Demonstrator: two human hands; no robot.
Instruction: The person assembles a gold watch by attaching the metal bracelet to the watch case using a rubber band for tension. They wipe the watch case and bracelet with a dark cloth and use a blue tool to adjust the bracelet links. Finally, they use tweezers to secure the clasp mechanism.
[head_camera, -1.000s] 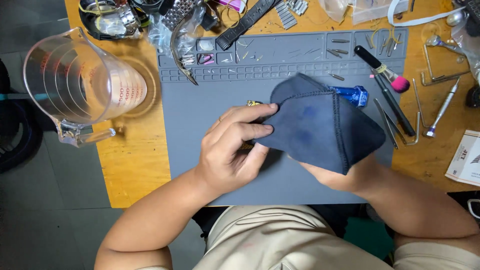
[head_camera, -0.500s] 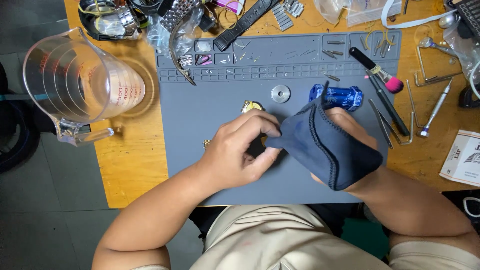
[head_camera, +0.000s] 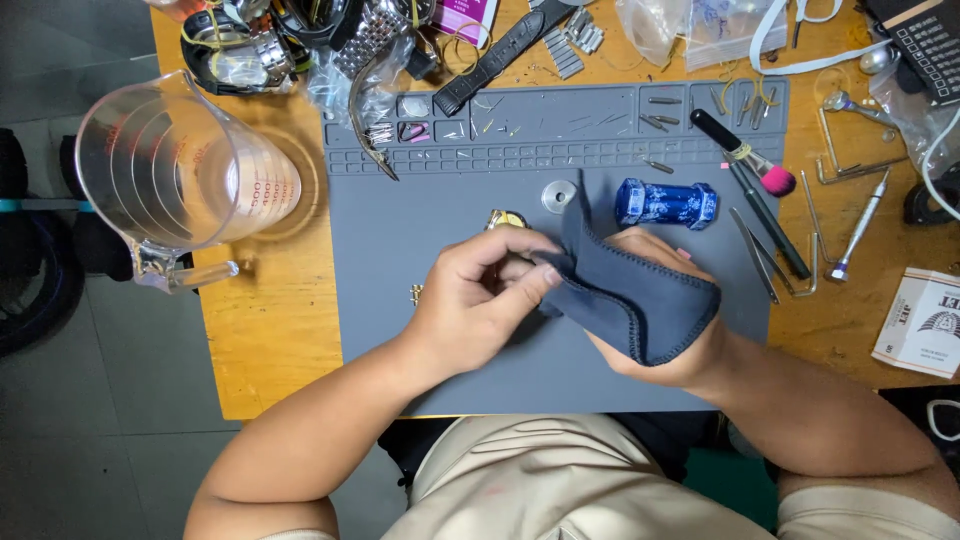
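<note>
A dark blue-grey cloth (head_camera: 630, 290) is draped over my right hand (head_camera: 665, 345), which cups it from below above the grey work mat (head_camera: 450, 190). My left hand (head_camera: 480, 300) pinches the cloth's left edge between thumb and fingers; something small may be held there, but it is hidden. A small gold-coloured part (head_camera: 507, 217) peeks out just above my left fingers. Behind the cloth lie a silver round disc (head_camera: 558, 195) and a blue patterned cylinder (head_camera: 665, 203) on the mat.
A clear measuring jug (head_camera: 180, 175) stands at the left on the wooden table. A brush with a pink tip (head_camera: 755, 160), tweezers (head_camera: 760, 255) and a small screwdriver (head_camera: 860, 225) lie at the right. Watch parts and straps (head_camera: 300, 40) crowd the back edge. A white box (head_camera: 920, 320) sits far right.
The cloth has been gathered and folded down over my right hand, uncovering the disc and the blue cylinder. My left hand has shifted slightly right, still pinching the cloth's edge.
</note>
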